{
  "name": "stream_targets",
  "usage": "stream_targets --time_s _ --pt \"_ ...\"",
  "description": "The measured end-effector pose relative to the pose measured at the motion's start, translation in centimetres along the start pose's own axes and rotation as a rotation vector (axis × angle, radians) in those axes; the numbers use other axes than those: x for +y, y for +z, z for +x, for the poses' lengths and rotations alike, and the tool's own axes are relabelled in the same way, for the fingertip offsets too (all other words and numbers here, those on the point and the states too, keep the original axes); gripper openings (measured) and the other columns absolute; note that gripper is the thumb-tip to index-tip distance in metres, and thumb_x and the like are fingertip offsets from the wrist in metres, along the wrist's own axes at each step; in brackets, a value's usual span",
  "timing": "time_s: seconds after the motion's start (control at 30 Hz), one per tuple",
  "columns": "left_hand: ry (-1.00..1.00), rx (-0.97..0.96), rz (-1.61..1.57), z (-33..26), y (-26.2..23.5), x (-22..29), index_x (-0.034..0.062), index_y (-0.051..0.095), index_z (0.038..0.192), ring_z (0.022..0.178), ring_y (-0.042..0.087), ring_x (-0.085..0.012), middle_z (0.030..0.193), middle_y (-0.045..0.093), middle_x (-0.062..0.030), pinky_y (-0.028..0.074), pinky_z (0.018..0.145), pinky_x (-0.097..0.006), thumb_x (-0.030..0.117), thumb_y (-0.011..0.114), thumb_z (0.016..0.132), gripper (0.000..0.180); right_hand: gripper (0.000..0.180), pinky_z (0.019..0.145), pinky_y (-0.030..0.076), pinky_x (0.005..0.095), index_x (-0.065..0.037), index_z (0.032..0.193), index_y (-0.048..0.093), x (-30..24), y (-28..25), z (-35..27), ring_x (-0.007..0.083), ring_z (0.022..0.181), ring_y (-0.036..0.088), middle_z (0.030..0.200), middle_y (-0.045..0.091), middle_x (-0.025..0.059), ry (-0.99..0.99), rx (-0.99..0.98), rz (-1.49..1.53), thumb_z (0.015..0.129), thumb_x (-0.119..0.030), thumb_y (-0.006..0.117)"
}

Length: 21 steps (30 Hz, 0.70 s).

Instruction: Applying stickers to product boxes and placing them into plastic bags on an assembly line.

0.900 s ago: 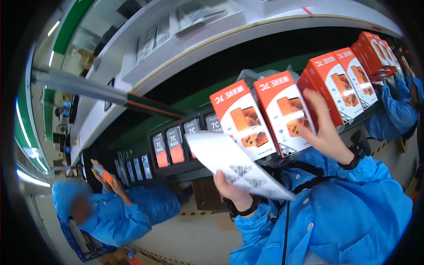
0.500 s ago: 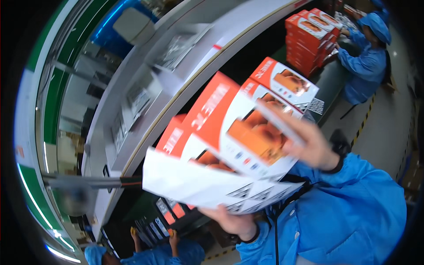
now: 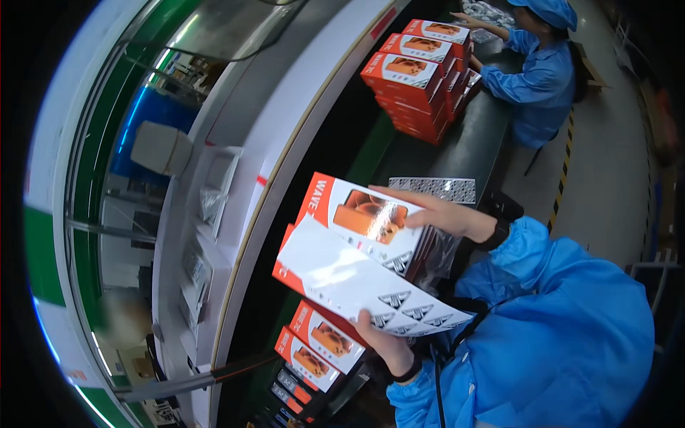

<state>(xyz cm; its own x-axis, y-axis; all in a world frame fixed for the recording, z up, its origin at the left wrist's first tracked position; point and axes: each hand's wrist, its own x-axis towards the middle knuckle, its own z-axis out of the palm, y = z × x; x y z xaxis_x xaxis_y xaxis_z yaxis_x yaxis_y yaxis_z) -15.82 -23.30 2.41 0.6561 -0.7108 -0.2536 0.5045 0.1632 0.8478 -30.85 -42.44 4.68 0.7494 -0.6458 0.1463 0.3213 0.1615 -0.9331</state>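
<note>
Several orange-and-white phone boxes point(image 3: 371, 217) lie stacked in front of me. My right hand point(image 3: 449, 216) is closed on the top box at its far right edge, thumb on the printed face. A white label sheet point(image 3: 332, 260) with dark triangular labels lies slanted across the boxes, covering part of them. My left hand point(image 3: 385, 346) grips the near edge of this sheet, thumb on top; its other fingers are hidden below. Clear plastic point(image 3: 439, 253) shows under my right wrist. Another label sheet point(image 3: 435, 189) lies on the dark bench just beyond the boxes.
More phone boxes point(image 3: 325, 339) sit at lower left, beside several phone-like items point(image 3: 292, 389). A tall box stack point(image 3: 414, 85) stands farther along the bench point(image 3: 474, 135). A co-worker in blue point(image 3: 539, 78) reaches toward silvery packets there. A white shelf point(image 3: 285, 153) runs along the left.
My view has turned, so the far stack appears farther left. The boxes and sheet sit lower relative to the bench. Boxes at lower left have come into view; the right hand moved with the top box.
</note>
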Motion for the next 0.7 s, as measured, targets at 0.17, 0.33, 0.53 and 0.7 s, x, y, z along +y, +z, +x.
stream_targets --time_s 0.17,0.33,0.53,0.7 --pt "0.046 -0.066 0.255 -2.9 9.2 -4.9 -0.0014 0.027 0.138 0.114 0.050 -0.0289 0.128 0.047 -0.0160 0.038 0.099 -0.040 0.029 0.056 0.078 0.073 0.088 0.107 0.031 0.0329 0.000 0.145 0.025 -3.1 -8.5 -5.0 0.0228 0.130 0.040 0.142 0.039 0.0159 -0.090 0.200 0.294 0.071 -0.029 0.063" --pt "0.015 -0.428 0.456 -3.2 18.1 -16.0 0.0054 -0.007 0.147 0.130 0.027 -0.0258 0.144 0.019 -0.0178 0.019 0.109 -0.037 0.012 0.061 0.076 0.098 0.092 0.104 0.036 0.0332 0.003 0.143 0.026 -4.6 -21.6 -12.5 0.0235 0.125 0.046 0.139 0.042 0.0176 -0.051 0.443 0.201 0.071 -0.038 0.066" --pt "-0.016 -0.441 0.381 3.6 22.7 -33.9 -0.0006 -0.010 0.145 0.139 0.010 -0.0281 0.151 0.003 -0.0200 0.009 0.112 -0.035 0.005 0.053 0.077 0.093 0.089 0.103 0.038 0.0319 0.005 0.142 0.026 5.6 -38.1 -13.2 0.0228 0.123 0.048 0.138 0.043 0.0175 0.095 0.473 0.181 0.074 -0.036 0.066" --pt "-0.101 -0.403 0.506 10.2 20.7 -42.5 -0.0047 -0.010 0.144 0.141 0.006 -0.0325 0.152 -0.003 -0.0248 0.006 0.113 -0.035 0.008 0.052 0.085 0.086 0.070 0.093 0.044 0.0278 0.003 0.137 0.040 17.4 -47.7 -12.3 0.0162 0.111 0.055 0.127 0.054 0.0112 0.341 0.438 0.068 0.078 -0.029 0.059"
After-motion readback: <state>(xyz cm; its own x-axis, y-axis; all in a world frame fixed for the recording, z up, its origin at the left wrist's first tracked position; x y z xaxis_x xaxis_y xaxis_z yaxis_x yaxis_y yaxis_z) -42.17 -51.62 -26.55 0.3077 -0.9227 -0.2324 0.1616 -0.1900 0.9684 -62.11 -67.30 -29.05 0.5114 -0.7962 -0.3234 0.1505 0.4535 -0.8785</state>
